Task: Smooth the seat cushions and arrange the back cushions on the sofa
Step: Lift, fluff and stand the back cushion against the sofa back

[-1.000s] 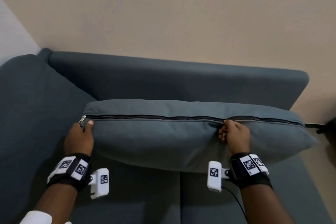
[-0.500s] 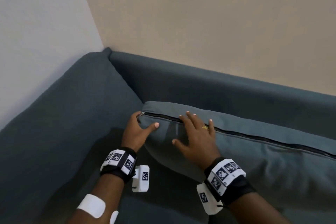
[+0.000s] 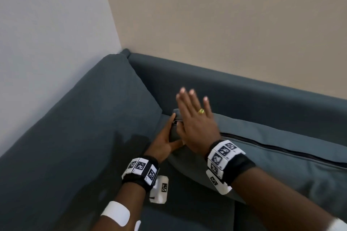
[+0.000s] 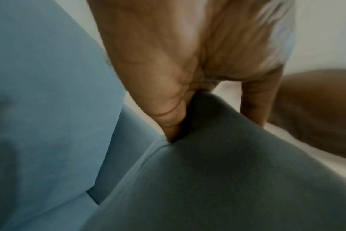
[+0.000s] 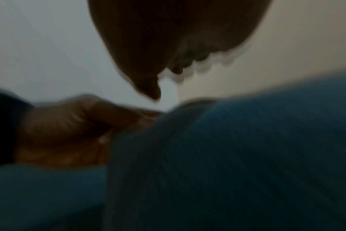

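Observation:
A dark blue-grey back cushion (image 3: 272, 155) lies on the sofa seat with its black zipper (image 3: 281, 148) facing up. Its left end is close to the armrest. My left hand (image 3: 174, 131) grips that left corner, thumb on the front face and fingers round the end. The left wrist view shows the fingers (image 4: 168, 109) pressed into the cushion (image 4: 227, 179). My right hand (image 3: 193, 116) is raised above the same corner, flat with straight fingers, and holds nothing. The right wrist view is dark and blurred; the cushion (image 5: 247, 156) fills its lower right.
The sofa backrest (image 3: 244, 95) runs behind the cushion against a beige wall. The padded left armrest (image 3: 93, 118) stands against a white wall in the room corner. The seat cushions (image 3: 187, 212) lie below my wrists, with a seam between them.
My right hand left the zipper edge mid-cushion, moved to the left corner, and has now lifted off it with straight fingers. My left hand keeps its hold on the corner.

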Tool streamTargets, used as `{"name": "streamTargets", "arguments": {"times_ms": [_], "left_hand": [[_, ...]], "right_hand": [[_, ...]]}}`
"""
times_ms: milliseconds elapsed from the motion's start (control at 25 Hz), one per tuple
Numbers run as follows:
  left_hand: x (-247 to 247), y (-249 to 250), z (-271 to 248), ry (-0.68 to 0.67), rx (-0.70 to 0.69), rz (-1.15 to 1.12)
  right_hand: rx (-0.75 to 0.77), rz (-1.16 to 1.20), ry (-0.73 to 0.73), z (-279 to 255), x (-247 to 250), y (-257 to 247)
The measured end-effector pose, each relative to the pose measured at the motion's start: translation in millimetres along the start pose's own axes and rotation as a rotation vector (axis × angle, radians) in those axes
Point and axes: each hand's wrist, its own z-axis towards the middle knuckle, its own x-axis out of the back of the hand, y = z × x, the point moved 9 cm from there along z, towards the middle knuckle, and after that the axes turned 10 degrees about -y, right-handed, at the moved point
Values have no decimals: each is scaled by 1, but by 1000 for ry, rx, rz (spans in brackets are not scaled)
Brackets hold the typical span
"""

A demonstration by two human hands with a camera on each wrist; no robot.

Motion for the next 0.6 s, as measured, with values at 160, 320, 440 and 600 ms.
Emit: {"name": "streamTargets", "arguments": {"times_ms": [160,320,440,600], "left_hand": [[2,2,2,-38,-12,104],[-1,17,13,34,-140,278],[0,18,15,135,-115,269],[6,15,22,246,-74,260]], "right_hand": [[-52,55,-101,2,-20,24],[-103,46,42,-26,-9,38],[-127,-27,-221,-35,-56,61],[-214,51,59,-63,-6,94]]}}
